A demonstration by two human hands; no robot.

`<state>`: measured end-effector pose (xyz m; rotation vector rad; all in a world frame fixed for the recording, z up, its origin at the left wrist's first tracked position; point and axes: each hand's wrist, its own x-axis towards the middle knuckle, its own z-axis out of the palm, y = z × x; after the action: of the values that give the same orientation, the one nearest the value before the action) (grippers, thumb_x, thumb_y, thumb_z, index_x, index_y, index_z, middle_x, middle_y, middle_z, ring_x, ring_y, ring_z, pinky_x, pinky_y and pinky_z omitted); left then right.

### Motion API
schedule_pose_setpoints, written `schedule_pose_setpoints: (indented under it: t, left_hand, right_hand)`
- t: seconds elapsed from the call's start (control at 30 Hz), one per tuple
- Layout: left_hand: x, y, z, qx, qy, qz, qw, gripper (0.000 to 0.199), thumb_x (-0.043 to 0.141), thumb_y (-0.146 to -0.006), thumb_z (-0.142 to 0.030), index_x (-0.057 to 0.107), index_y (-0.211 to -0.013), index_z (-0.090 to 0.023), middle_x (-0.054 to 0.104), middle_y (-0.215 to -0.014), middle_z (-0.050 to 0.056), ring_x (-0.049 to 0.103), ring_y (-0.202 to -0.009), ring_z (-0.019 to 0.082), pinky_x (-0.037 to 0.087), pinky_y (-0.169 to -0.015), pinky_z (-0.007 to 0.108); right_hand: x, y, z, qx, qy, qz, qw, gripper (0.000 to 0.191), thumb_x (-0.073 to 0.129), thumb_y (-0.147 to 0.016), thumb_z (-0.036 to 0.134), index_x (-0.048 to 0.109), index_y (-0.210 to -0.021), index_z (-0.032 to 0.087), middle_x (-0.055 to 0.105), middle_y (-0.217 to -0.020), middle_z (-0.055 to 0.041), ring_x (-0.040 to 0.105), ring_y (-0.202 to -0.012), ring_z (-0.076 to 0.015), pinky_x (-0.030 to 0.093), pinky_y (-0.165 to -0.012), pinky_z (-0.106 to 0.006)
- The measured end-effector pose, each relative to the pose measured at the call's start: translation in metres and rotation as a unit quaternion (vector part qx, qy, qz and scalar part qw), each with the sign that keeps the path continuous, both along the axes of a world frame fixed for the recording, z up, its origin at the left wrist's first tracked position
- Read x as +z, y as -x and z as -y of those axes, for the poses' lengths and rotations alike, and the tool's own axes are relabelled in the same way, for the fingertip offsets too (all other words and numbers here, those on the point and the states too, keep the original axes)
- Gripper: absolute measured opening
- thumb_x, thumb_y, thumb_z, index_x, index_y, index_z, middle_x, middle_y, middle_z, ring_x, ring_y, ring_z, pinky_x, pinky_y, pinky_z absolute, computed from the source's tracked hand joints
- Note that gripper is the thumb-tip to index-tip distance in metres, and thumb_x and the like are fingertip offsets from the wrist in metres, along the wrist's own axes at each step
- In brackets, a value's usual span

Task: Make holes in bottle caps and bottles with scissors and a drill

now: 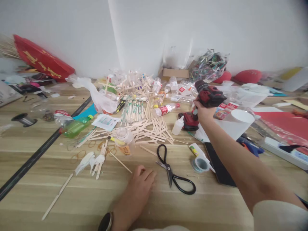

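My right hand [204,113] is wrapped around the handle of a red and black cordless drill [209,94], which stands on its battery base among the clutter. My left hand [138,186] rests on the tabletop, fingers curled and close together; whatever may lie under them is hidden. A thin wooden stick [121,162] ends right by its knuckles. To the right of that hand lie black-handled scissors [169,170], blades slightly apart. Just left of the drill base is a small white squeeze bottle [178,125].
Loose craft sticks [154,130] spread across the middle. A jar [124,141], a green bottle [78,126] and a tape roll [201,164] stand or lie around. Plastic bottles [166,109] pile up behind. A dark flat tablet-like slab [220,170] lies beneath my right forearm, near a power strip [284,152].
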<state>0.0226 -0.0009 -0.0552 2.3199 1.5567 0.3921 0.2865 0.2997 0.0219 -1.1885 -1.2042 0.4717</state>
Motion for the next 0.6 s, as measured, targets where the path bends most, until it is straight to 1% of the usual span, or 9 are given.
schedule_pose_setpoints:
  t: [0.1,0.17,0.2,0.27,0.3,0.37,0.5,0.57,0.6]
  left_hand:
    - [-0.009,0.0,-0.001,-0.028,-0.052,-0.018,0.998,0.035,0.054,-0.091,-0.012,0.06,-0.125,-0.02,0.067,-0.125,0.003,0.056,-0.109,0.024,0.044,-0.099,0.041]
    - [-0.006,0.001,-0.001,-0.025,-0.086,-0.014,0.996,0.034,0.058,-0.091,-0.017,0.06,-0.125,-0.018,0.067,-0.126,0.005,0.056,-0.11,0.024,0.046,-0.097,0.042]
    - [-0.003,0.002,-0.001,-0.018,-0.103,-0.004,0.995,0.031,0.058,-0.091,-0.019,0.061,-0.122,-0.018,0.068,-0.126,0.007,0.057,-0.11,0.025,0.048,-0.095,0.042]
    - [0.007,0.005,-0.001,-0.007,-0.128,0.029,0.991,0.019,0.053,-0.094,-0.02,0.066,-0.108,-0.018,0.069,-0.122,0.008,0.057,-0.108,0.025,0.05,-0.092,0.043]
    - [0.012,0.006,0.0,-0.005,-0.136,0.049,0.99,0.017,0.05,-0.095,-0.019,0.067,-0.099,-0.018,0.071,-0.118,0.008,0.057,-0.107,0.025,0.051,-0.091,0.043]
    - [0.021,0.009,0.002,-0.012,-0.153,0.087,0.984,0.021,0.046,-0.097,-0.018,0.065,-0.087,-0.019,0.073,-0.11,0.007,0.058,-0.104,0.023,0.051,-0.09,0.041]
    - [0.034,0.019,0.013,-0.043,-0.196,0.128,0.971,0.018,0.045,-0.098,-0.02,0.061,-0.09,-0.019,0.073,-0.096,0.006,0.06,-0.099,0.022,0.051,-0.085,0.038]
    - [0.039,0.024,0.02,-0.039,-0.203,0.137,0.969,0.019,0.041,-0.098,-0.017,0.058,-0.091,-0.019,0.072,-0.093,0.006,0.061,-0.097,0.021,0.051,-0.085,0.037]
    - [0.041,0.028,0.023,-0.025,-0.202,0.142,0.969,0.019,0.04,-0.097,-0.015,0.057,-0.091,-0.02,0.07,-0.094,0.006,0.061,-0.097,0.02,0.051,-0.085,0.036]
  right_hand:
    - [-0.006,0.002,-0.006,-0.012,0.032,0.0,0.999,0.023,0.06,-0.096,0.033,0.062,-0.109,0.014,0.066,-0.101,-0.0052,0.065,-0.08,-0.0156,0.057,-0.07,-0.033]
    - [-0.008,0.004,-0.008,-0.02,0.045,0.006,0.999,0.024,0.061,-0.096,0.032,0.062,-0.111,0.014,0.065,-0.105,-0.0061,0.065,-0.084,-0.0168,0.057,-0.072,-0.034]
    - [-0.008,0.005,-0.008,-0.023,0.051,0.012,0.998,0.024,0.061,-0.096,0.032,0.062,-0.112,0.014,0.065,-0.106,-0.0064,0.065,-0.085,-0.0171,0.057,-0.073,-0.035]
    - [-0.008,0.006,-0.007,-0.022,0.064,0.028,0.997,0.024,0.061,-0.096,0.031,0.062,-0.112,0.014,0.065,-0.106,-0.0063,0.065,-0.085,-0.017,0.057,-0.074,-0.035]
    - [-0.008,0.006,-0.006,-0.019,0.071,0.038,0.997,0.023,0.061,-0.096,0.031,0.062,-0.112,0.014,0.066,-0.105,-0.006,0.065,-0.084,-0.0167,0.057,-0.073,-0.035]
    - [-0.007,0.006,-0.002,-0.013,0.084,0.062,0.994,0.024,0.061,-0.096,0.032,0.062,-0.111,0.014,0.066,-0.101,-0.0053,0.065,-0.081,-0.016,0.057,-0.071,-0.033]
    - [-0.003,0.007,0.01,-0.018,0.094,0.127,0.987,0.024,0.059,-0.097,0.033,0.062,-0.111,0.013,0.066,-0.099,-0.005,0.066,-0.08,-0.0159,0.057,-0.072,-0.033]
    - [-0.001,0.006,0.019,-0.025,0.091,0.17,0.981,0.024,0.06,-0.097,0.033,0.063,-0.111,0.013,0.067,-0.102,-0.0056,0.066,-0.084,-0.017,0.057,-0.076,-0.036]
    - [0.0,0.004,0.025,-0.028,0.089,0.193,0.977,0.024,0.06,-0.096,0.033,0.063,-0.111,0.013,0.067,-0.103,-0.0059,0.066,-0.086,-0.0176,0.057,-0.078,-0.038]
